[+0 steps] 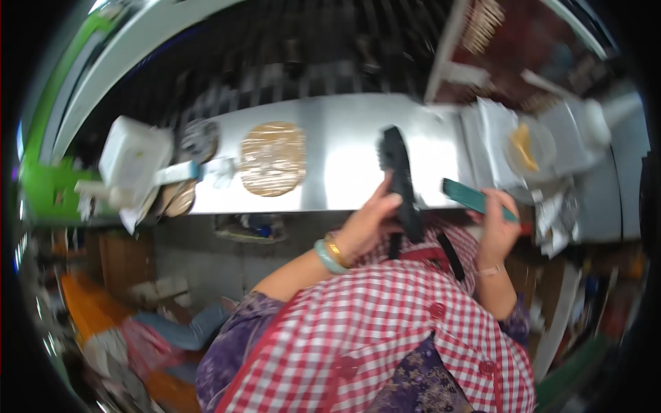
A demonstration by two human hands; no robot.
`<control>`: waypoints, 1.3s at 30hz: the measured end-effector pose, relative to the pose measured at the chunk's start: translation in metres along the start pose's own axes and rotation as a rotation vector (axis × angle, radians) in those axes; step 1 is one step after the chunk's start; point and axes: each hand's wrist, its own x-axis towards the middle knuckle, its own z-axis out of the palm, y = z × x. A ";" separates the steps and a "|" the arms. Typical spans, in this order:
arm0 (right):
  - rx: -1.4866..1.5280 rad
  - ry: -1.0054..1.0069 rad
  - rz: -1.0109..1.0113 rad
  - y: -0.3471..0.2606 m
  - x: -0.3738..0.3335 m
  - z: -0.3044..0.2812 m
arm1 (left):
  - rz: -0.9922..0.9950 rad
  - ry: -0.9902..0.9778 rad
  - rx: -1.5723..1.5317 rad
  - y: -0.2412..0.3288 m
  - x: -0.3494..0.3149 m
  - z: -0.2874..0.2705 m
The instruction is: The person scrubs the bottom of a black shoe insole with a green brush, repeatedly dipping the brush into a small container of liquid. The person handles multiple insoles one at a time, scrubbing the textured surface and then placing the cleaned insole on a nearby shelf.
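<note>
My left hand [370, 224] is closed on a long black brush-like object [405, 189], held upright in front of my apron at the counter's front edge. Rough bristles seem to show along its upper left side; blur hides the detail. In my right hand [497, 224] is a flat teal strip [470, 196], gripped at its right end and tilted, with its far end pointing left toward the black object. The two held things are apart. A round tan disc [273, 160] under shiny clear wrap lies on the steel counter [344, 165], left of my left hand.
On the left are a white plastic container [131, 158] and small packets. Right of the counter, a clear tub [529, 153] holds something yellow, near crumpled silver wrappers [556, 217] and a white bottle [597, 122]. A dark red box [520, 51] stands behind. Dark slats line the back.
</note>
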 end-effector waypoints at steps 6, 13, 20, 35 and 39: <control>0.081 0.228 -0.269 -0.001 0.011 0.005 | 0.094 -0.194 -0.181 0.019 -0.010 -0.003; 0.126 0.030 -0.477 0.024 0.021 0.018 | 0.316 -0.442 0.118 0.098 -0.035 0.044; 0.127 0.031 -0.451 0.013 0.013 0.025 | 0.538 -0.614 -0.152 0.251 0.040 0.176; 0.017 0.045 -0.439 0.013 0.003 -0.009 | 0.769 1.034 2.042 0.421 0.096 0.071; 0.020 0.019 -0.434 0.005 0.000 -0.002 | 0.437 1.129 2.106 0.433 0.099 0.069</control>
